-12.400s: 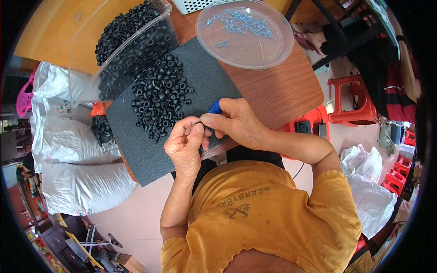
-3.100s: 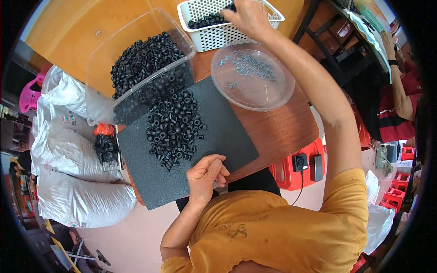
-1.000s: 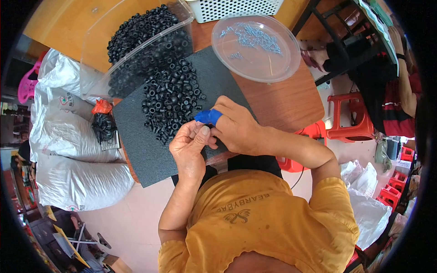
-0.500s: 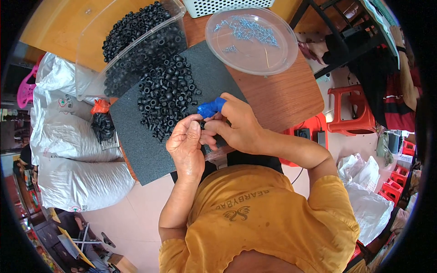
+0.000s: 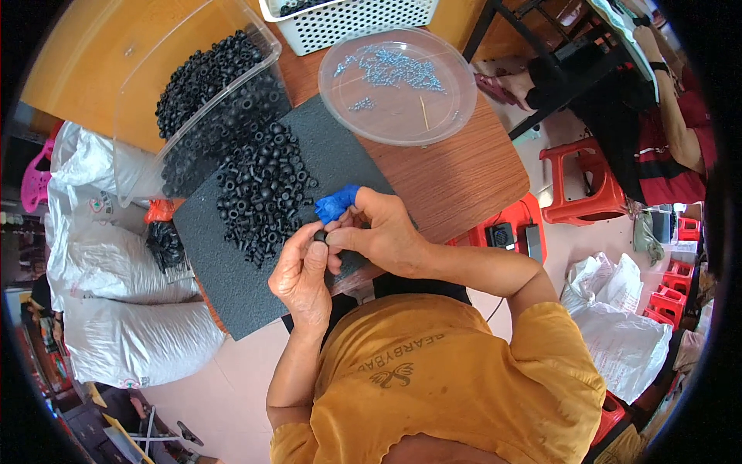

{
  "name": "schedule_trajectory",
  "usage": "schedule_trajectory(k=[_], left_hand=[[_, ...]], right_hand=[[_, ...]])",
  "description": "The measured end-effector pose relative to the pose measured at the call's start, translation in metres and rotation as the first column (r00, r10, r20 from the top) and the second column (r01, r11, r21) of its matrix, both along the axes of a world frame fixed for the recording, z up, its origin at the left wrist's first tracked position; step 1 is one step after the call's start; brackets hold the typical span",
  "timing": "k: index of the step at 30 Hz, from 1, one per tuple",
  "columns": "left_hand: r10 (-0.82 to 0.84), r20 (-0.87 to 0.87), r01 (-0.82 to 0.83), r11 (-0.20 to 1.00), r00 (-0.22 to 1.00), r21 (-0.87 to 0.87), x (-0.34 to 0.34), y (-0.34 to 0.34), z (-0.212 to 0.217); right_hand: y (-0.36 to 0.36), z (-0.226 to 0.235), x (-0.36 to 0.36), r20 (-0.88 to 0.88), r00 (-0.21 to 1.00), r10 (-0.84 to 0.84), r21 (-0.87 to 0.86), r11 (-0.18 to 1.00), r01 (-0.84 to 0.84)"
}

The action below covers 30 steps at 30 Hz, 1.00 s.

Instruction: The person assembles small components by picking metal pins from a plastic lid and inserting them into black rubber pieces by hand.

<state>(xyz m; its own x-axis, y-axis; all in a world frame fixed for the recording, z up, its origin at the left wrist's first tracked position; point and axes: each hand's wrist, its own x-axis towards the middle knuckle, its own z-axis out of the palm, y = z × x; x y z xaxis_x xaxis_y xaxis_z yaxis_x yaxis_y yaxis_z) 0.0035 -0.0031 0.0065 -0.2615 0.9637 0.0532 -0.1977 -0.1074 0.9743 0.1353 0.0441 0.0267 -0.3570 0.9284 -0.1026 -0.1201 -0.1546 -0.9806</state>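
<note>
Workshop table (image 5: 456, 182), brown wood, with a dark foam mat (image 5: 325, 151) laid across its near edge: over that mat we hold our hands together. Our left hand (image 5: 303, 277) pinches a small black ring (image 5: 319, 235) between thumb and fingertips, closed tight on it. Our right hand (image 5: 381, 234) meets it from the right, its fingers curled around the same ring, the forefinger wrapped in a blue cot (image 5: 337, 204). Both hands touch at the fingertips, just above the mat's near right corner.

Just left of the hands and farther out, we see a loose heap of rings (image 5: 263, 189) spread on the mat. Beyond that heap stands a clear tub (image 5: 154, 93), tipped toward the mat and full of more rings. Far right of the tub lies a clear round dish (image 5: 456, 85) holding small pale blue parts. A white basket (image 5: 348, 19) sits at the far edge. White sacks (image 5: 116, 309) crowd the floor at left. A red stool (image 5: 580, 182) stands at right, near another person (image 5: 680, 108) in red.
</note>
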Motion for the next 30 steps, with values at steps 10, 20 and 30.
schedule_trajectory(k=[10,20,30], left_hand=[[-0.081,-0.002,0.081,0.991,0.997,-0.106,-0.006,-0.005,-0.005],[-0.098,-0.085,0.084,0.984,0.992,-0.155,-0.004,-0.003,-0.01],[-0.091,-0.101,0.079,0.989,0.991,-0.122,-0.004,-0.002,-0.012]], right_hand=[[0.085,-0.006,0.039,0.353,0.738,-0.575,0.763,0.633,0.128],[0.169,-0.029,0.061,0.625,0.531,-0.572,0.756,0.613,-0.229],[0.167,-0.019,0.064,0.582,0.624,-0.521,0.784,0.562,-0.262]])
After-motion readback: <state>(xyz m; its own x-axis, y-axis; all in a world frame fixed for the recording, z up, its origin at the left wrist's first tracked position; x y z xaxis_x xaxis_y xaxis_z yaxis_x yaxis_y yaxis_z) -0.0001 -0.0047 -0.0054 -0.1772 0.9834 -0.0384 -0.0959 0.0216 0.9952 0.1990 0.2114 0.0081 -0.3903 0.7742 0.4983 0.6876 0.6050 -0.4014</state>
